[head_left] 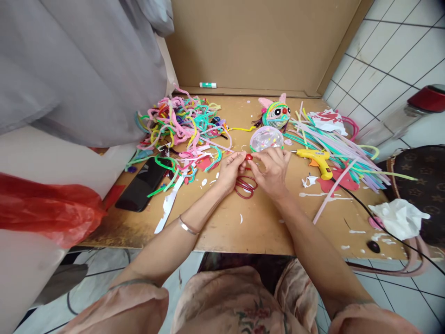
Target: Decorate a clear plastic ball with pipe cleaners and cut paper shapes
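Observation:
My left hand (pixel 230 172) pinches a small, shiny red piece (pixel 249 157) between thumb and forefinger. From the other side, the fingertips of my right hand (pixel 272 170) close on the same piece. Just beneath both hands lies a loosely looped dark red cord (pixel 246 187); whether it joins the red piece is hidden. Right behind the fingers stands a clear, round plastic bowl (pixel 267 138) with a lilac rim and coloured specks. Beyond that sits a striped animal-like figure (pixel 276 113) with pink ears, round eyes and a red nose.
Tangled pipe cleaners (pixel 184 125) heap up at left, beside a black phone (pixel 143 185). To the right are a yellow glue gun (pixel 318 160) with its black cable, straight pipe cleaners (pixel 347 150), crumpled tissue (pixel 399 218) and a brown bag (pixel 420 185). A glue stick (pixel 207 85) lies at the back.

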Motion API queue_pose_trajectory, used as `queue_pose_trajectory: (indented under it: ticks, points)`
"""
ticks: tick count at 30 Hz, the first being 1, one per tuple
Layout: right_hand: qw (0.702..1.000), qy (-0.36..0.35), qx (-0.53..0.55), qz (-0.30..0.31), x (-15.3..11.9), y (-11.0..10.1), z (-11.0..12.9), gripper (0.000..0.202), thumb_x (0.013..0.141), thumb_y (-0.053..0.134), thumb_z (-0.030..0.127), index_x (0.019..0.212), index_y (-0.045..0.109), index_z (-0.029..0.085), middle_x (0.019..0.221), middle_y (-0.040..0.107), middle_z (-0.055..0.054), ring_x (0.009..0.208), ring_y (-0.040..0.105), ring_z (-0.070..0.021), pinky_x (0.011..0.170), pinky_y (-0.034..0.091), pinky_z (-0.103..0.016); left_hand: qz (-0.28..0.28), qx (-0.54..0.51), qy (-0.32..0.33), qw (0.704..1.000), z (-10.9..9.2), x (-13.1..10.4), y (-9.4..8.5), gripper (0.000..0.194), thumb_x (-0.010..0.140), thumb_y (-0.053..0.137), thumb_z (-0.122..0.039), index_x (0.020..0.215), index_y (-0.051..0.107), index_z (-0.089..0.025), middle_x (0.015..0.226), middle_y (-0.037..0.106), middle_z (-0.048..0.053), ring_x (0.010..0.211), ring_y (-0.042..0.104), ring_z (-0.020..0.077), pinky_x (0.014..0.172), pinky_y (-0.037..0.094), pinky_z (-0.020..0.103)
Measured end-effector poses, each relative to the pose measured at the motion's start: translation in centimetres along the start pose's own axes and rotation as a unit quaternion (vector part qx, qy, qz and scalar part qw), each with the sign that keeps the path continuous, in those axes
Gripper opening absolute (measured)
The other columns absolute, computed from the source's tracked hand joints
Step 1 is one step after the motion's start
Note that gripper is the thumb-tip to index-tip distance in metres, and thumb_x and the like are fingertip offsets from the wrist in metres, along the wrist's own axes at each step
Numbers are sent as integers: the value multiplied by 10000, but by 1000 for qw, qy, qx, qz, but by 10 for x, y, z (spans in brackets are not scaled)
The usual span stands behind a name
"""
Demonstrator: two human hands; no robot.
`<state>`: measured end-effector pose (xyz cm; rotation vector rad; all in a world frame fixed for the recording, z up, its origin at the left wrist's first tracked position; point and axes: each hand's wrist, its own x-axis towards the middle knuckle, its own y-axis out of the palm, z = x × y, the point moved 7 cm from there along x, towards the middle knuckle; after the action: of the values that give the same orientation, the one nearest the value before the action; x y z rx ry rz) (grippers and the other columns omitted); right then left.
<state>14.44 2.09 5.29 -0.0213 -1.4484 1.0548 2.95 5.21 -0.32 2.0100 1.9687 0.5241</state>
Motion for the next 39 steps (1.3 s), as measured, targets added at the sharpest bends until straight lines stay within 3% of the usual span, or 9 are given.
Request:
queue_pose_trajectory:
  ticks: [6,18,22,27,32,39]
  points:
    - [1000,-3,14,-9,0,-3,0,155,921,567,334,910,671,219,855,679,-23,844,581,-203,841,311,-384,-9,-24,-20,999,1,0,0,415,774,701,-508,627,558,-148,527,497,-37,468,402,53,473,322,193]
    - [997,6,72,-15,1,-3,3,154,903,583,323,821,662,220,718,625,13,741,564,-169,809,326,-361,23,-16,-6,1000,-3,-3,5,485,617,816,-542,588,533,-149,489,415,-71,444,319,31,455,262,186]
    - [998,9,67,-5,0,0,3,170,918,561,331,825,657,226,712,621,11,742,563,-171,818,321,-370,12,11,29,999,-7,-5,5,523,647,764,-612,563,504,-166,451,372,-80,443,371,52,469,291,200]
    - [999,-11,45,-17,-3,1,7,173,921,550,295,798,644,219,710,627,-6,747,554,-180,808,323,-379,-14,43,43,998,-5,-7,2,473,683,733,-612,620,561,-176,493,480,-57,497,490,78,502,356,203]
    - [999,-5,30,-24,-7,5,7,203,933,529,301,781,635,218,695,608,-8,729,540,-181,777,347,-357,-41,71,56,995,1,-7,-3,453,725,709,-583,621,573,-164,553,535,-44,505,468,66,507,369,195]
    - [998,11,52,-23,-7,7,2,204,930,533,339,828,650,206,720,599,-13,754,546,-188,774,351,-350,-41,52,57,996,1,-7,-1,444,744,705,-554,608,533,-168,509,438,-66,489,403,65,519,357,202]
